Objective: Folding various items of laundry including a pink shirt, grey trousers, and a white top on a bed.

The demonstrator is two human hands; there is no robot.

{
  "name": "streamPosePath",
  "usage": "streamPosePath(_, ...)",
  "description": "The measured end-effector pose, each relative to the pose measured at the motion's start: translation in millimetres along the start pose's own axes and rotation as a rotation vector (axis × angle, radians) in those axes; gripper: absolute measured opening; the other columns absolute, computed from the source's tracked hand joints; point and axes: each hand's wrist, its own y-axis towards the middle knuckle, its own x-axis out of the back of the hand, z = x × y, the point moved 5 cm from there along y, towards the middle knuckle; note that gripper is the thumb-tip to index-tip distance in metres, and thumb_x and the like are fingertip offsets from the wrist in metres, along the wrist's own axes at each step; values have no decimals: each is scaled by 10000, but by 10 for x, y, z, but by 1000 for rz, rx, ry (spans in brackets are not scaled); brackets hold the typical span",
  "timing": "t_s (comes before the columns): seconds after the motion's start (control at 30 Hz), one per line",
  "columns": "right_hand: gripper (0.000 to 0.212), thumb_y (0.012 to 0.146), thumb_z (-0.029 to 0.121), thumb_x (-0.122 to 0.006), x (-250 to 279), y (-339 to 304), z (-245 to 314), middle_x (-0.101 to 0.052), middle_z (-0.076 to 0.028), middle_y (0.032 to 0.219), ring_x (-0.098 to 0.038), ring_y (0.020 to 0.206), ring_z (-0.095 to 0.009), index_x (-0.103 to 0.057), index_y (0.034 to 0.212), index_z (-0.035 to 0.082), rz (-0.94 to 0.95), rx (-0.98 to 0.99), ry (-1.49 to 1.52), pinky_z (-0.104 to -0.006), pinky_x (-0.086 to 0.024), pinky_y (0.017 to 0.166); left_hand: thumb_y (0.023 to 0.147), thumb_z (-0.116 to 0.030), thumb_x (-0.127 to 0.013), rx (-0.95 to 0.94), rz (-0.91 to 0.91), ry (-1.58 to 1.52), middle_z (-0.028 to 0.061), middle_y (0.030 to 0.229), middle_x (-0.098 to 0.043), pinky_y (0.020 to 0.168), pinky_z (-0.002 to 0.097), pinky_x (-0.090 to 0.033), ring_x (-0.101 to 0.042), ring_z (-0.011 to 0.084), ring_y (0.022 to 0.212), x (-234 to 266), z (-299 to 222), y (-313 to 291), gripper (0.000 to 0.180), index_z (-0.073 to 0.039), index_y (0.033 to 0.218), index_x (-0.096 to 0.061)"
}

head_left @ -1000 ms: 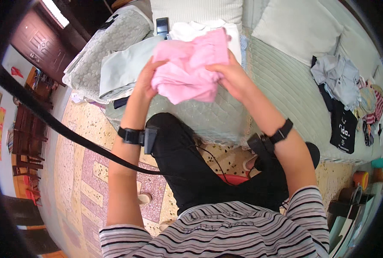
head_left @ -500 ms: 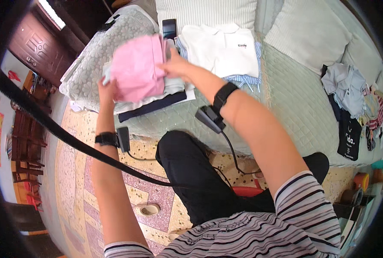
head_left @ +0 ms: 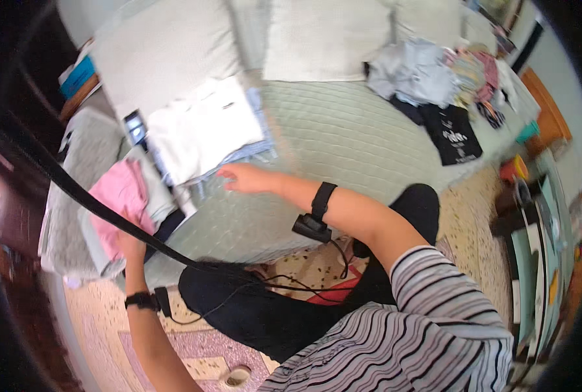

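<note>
A folded pink garment [head_left: 118, 185] lies on top of a stack of folded clothes at the left end of the couch. My left hand [head_left: 131, 243] rests on its near edge, fingers laid against the cloth and partly hidden by a black strap. In mid-air over the couch seat, my right hand [head_left: 244, 178] is open and holds nothing. Closest to it is a folded white polo shirt [head_left: 203, 127], which lies on a blue striped garment [head_left: 257, 124]. Beneath the pink garment, part of a dark navy piece [head_left: 167, 230] shows.
A phone [head_left: 135, 128] lies beside the white shirt. Pale cushions [head_left: 327, 39] line the couch back. At the right end sit a heap of crumpled clothes [head_left: 414, 70] and a black printed garment [head_left: 449, 134]. A cable [head_left: 222, 300] runs across my legs; a slipper [head_left: 237, 375] is on the floor.
My view has swung to the right. My right hand has left the pink garment and moved rightward over the seat. My left hand stays at the pink garment, which now lies on the stack.
</note>
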Motion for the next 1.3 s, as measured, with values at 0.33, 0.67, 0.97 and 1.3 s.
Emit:
streamPosePath(0.33, 425, 749, 124, -644, 2094, -1651, -1364, -628, -114, 1032, -595, 958, -255, -533, 1153, 52, -495, -420, -157, -353, -477, 811, 877, -244, -532, -366, -352, -608, 244, 1358, -359, 1018, 449, -296, -360, 401, 1239, 1076, -2657, 77, 538, -2, 1327, -363)
streamPosePath(0.67, 907, 669, 151, -733, 3940, -2302, -1660, -310, -301, 1329, -446, 1146, -386, -166, 1364, 13, -1114, -565, -419, -377, -413, 925, 833, -608, -414, -457, 191, -409, 178, 1492, -35, 1034, 597, 46, 46, 423, 1353, 284, -4423, -245, 765, -181, 1432, -203)
streamPosePath(0.97, 1007, 623, 167, -782, 5032, -2696, -1815, -148, -304, 1390, -402, 1184, -425, -130, 1378, 30, -1283, -862, -568, -404, -427, 925, 833, -645, -375, -454, 556, -416, 183, 1477, 149, 1025, 564, 130, 187, 400, 1337, 179, -4444, -101, 829, -185, 1450, -65)
streamPosePath(1.3, 594, 687, 253, -667, 3877, -1907, -1563, -568, -272, 1086, -551, 1017, -383, -492, 1163, -57, -998, -458, -453, -399, -439, 865, 827, -666, -357, -463, 501, -434, 185, 1477, 145, 1020, 562, 149, 201, 391, 1336, 132, -4451, -117, 841, -182, 1450, -64)
